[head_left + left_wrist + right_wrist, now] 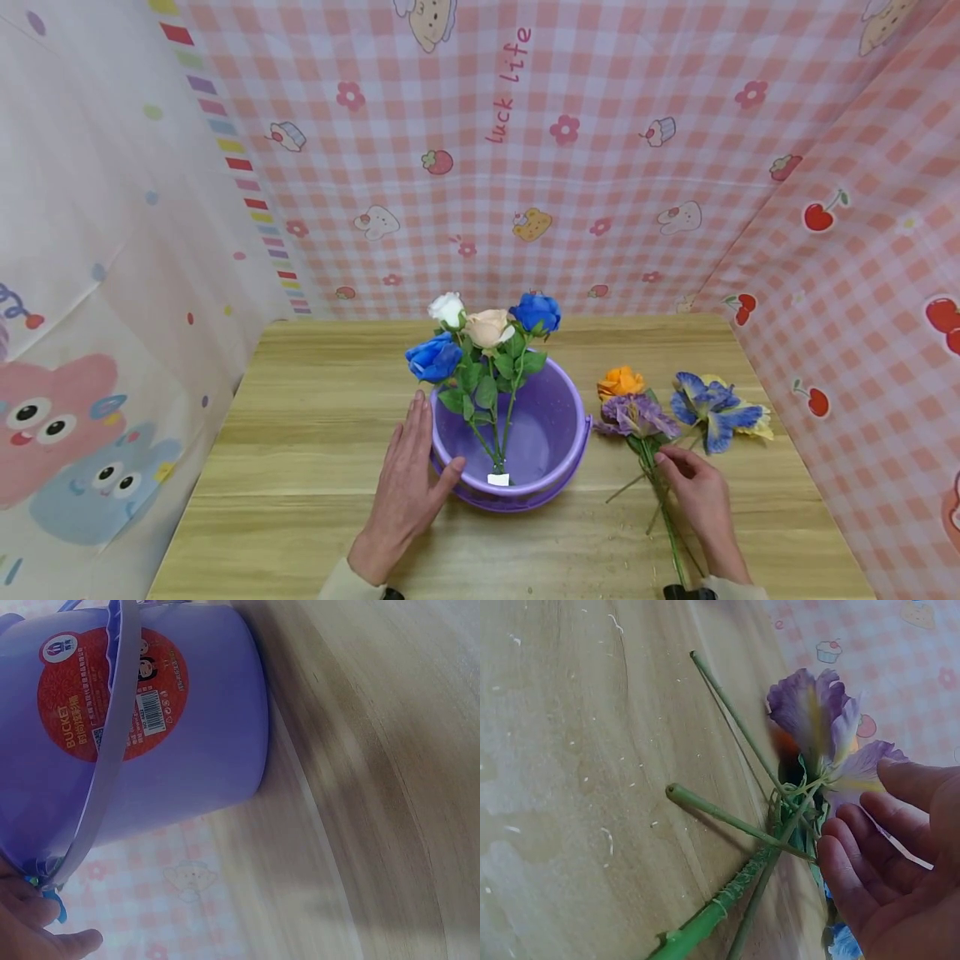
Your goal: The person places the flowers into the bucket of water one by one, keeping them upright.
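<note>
“luck life” on cloth [480, 183], “BUCKET” on label [75, 705] of bucket [210, 712]

Purple bucket [553, 421]: smooth, slightly glossy plastic
At its three o'clock, the purple flower [637, 415] looks matt, crinkled and cloth-like, the thick green stem [724, 902] rough with frayed strands. The tabletop [322, 433] shows wood grain; a creased cloth backdrop [480, 208] hangs at twelve o'clock.

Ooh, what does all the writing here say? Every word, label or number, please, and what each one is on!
"luck life": on the pink checked cloth at the back.
"BUCKET": on the red label of the purple bucket.
Too small or blurred to read surely: the label's Chinese characters, its round logo and any digits by its barcode.
The white patch at the bucket's near rim shows no readable text.
</note>
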Motion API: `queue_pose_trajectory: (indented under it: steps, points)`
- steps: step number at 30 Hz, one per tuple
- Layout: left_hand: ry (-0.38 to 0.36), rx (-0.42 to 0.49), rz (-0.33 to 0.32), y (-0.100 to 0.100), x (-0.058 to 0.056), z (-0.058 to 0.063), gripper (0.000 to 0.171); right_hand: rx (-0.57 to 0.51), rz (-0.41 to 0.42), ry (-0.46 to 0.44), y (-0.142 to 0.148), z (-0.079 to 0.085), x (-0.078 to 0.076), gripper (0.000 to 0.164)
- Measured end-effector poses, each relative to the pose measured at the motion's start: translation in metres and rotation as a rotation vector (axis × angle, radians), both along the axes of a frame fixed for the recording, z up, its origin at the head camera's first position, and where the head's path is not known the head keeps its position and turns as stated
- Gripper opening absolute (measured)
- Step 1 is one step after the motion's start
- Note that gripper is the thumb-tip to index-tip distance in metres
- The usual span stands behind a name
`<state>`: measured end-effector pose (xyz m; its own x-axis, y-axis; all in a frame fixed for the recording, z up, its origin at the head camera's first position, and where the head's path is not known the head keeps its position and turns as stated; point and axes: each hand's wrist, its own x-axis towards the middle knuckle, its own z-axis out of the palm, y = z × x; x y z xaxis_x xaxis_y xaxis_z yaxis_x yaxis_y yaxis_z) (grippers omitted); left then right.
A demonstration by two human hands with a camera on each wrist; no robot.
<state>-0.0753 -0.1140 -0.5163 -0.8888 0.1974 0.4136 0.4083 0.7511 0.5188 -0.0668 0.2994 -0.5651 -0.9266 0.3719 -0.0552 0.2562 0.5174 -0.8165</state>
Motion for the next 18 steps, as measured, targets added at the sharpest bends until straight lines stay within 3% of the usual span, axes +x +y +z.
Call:
queue_pose_trajectory:
  steps: [9,18]
  points:
    - [-0.001,0.005,0.001,0.0001,0.0002,0.0004,0.087,0.077,0.062,-0.067,0.0017,-0.0023,-0.0039,0.030]
    - [-0.009,0.008,0.003,0.0003,0.0002,0.0007,0.087,0.194,0.142,-0.072,0.0014,-0.0048,-0.0105,0.027]
